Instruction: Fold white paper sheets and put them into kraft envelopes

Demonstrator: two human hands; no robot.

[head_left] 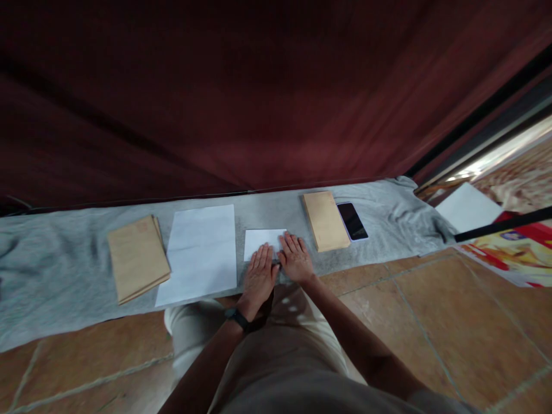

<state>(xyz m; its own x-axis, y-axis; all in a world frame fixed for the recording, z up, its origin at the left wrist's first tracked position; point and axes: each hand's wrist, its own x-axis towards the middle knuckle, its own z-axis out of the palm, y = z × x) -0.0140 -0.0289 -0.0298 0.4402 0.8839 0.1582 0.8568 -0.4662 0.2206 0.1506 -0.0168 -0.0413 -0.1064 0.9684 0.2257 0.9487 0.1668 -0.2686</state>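
**A:** What is in front of the person?

**B:** A head-worn camera looks down at a grey cloth (64,270) spread along a tiled floor (431,322), with a dark red curtain (259,86) behind it. I will place everything from the small folded white paper (264,240) near the middle of the cloth.

**A:** Where are the hands?

**B:** Both rest flat on that folded paper's near edge. The left hand (259,275), with a dark band on its wrist, covers the near left part. The right hand (295,257) lies just beside it on the near right corner. Fingers are stretched out and palms down; neither hand grasps anything, they only press.

**A:** What lies around the folded paper?

**B:** Just to its left is a larger flat sheet of white paper (199,253). Further left sits a stack of brown envelopes (137,257). To the right of the folded paper is a second pile of brown envelopes (325,219), and touching that pile's far side, a dark phone (352,221).

**A:** How far along does the work look?

**B:** Judging by this view, the paper under the hands is already folded small and is being flattened. The larger sheet appears unfolded. Both envelope piles look neat; whether any envelope is filled, I cannot tell.
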